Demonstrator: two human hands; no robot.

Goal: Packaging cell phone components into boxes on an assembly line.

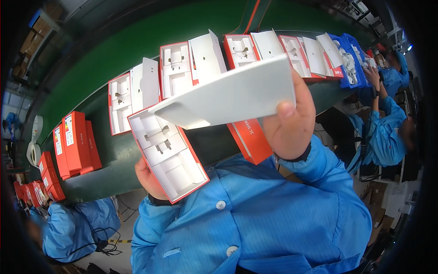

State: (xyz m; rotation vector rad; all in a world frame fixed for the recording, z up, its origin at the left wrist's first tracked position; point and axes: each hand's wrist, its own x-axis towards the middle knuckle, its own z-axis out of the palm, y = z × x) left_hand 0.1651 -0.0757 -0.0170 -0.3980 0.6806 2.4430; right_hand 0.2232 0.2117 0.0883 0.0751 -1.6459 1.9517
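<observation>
My left hand grips an open red box from its outer left side. White card dividers split its inside into compartments, with dark cut-outs in the middle. My right hand holds a flat white panel at its right end, thumb on the near face and the other fingers mostly hidden behind. Tilted, the panel reaches left until its far end overlaps the upper edge of the held box; whether they are joined I cannot tell. Below the panel, a red carton shows at the table edge.
Along the dark green table stand several open red boxes with white panels beside them. Closed red boxes are stacked at left, near a label roll. Blue bins with white items stand far right, where co-workers work.
</observation>
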